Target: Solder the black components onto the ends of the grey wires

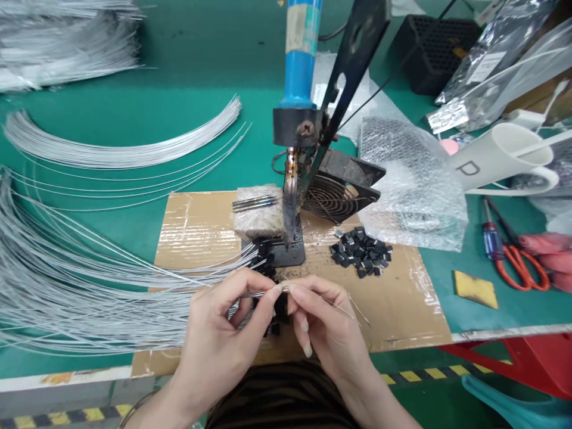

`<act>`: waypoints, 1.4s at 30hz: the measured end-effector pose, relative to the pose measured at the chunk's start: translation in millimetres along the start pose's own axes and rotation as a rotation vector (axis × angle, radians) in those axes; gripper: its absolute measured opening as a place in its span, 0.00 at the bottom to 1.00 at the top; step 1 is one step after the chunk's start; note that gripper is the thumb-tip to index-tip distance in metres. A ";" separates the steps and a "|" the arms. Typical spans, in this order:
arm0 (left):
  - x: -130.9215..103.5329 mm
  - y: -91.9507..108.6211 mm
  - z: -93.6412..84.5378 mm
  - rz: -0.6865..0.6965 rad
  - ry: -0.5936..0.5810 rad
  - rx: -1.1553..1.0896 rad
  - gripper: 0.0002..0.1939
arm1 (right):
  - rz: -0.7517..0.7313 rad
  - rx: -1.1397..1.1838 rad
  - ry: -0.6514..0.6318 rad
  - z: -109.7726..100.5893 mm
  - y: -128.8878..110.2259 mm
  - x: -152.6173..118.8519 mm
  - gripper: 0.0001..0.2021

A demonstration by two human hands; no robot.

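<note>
My left hand (227, 330) pinches a thin wire between thumb and forefinger, over the cardboard. Fingertips of my right hand (324, 322) meet it there, pinched on the same wire. Fine strands (353, 310) stick out to the right past my right hand. The exact joint between the fingertips is too small to make out. Beneath and behind my hands lie black connectors (263, 256) at the ends of many grey wires (111, 298). A blue-handled soldering iron (298, 77) hangs in a black bracket, its tip (290, 208) pointing down just beyond my hands.
Small black pieces (361, 253) are heaped on the cardboard (402, 304). Behind stand a wrapped block (257, 223) and a black fan (337, 193). A wire bundle (134, 154) lies at left. Bubble wrap (411, 173), a mug (491, 156), scissors (521, 268) and a yellow sponge (476, 289) are at right.
</note>
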State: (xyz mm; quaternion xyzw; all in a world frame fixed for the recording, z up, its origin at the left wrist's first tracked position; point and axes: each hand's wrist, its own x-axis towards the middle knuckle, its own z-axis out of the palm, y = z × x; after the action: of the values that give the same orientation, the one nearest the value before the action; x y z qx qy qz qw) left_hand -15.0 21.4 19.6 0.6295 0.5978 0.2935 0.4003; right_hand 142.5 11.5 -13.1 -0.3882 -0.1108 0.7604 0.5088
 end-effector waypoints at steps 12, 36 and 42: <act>-5.8 -6.9 9.9 0.012 0.070 -0.038 0.07 | -0.012 0.053 0.037 5.4 6.3 -2.5 0.09; -2.0 -5.6 14.0 -0.041 0.144 -0.144 0.06 | -0.066 -0.011 0.034 4.0 6.7 -1.5 0.11; -2.7 -8.2 15.0 -0.059 0.167 -0.152 0.04 | -0.135 -0.124 0.041 0.4 10.7 -3.1 0.06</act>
State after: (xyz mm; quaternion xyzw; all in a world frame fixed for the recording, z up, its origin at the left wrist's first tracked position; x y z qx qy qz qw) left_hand -6.8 16.1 5.3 0.5528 0.6233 0.3773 0.4043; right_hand 135.5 4.0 -17.4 -0.4261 -0.1730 0.7077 0.5363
